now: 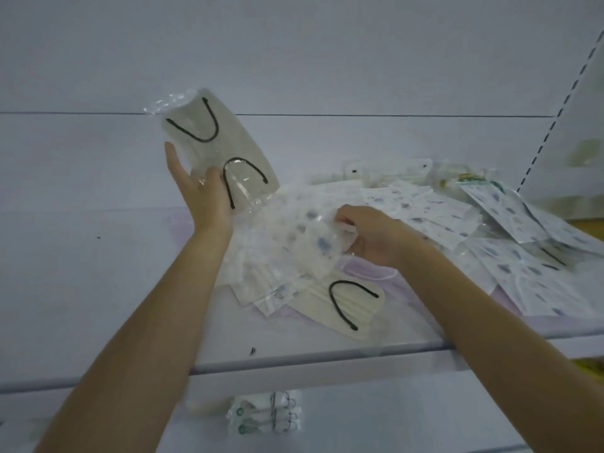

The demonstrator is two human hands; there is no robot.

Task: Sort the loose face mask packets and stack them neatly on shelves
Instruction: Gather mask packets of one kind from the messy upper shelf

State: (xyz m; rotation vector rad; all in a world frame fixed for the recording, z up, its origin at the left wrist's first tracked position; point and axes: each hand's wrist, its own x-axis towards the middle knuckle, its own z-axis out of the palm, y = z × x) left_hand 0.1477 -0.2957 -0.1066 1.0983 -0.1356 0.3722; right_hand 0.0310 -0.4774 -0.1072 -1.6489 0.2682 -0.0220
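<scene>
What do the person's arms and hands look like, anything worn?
Nothing worn that shows. The left hand and right hand are bare: no gloves, rings or bands. The left forearm and right forearm are uncovered down to the frame edge, with no sleeve, watch or marking in view.

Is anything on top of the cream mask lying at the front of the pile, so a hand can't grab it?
Only partly. White packets overlap the left edge of the cream mask; its black loop side lies uncovered. The right hand, nearest it, is pinching a dotted packet.
</scene>
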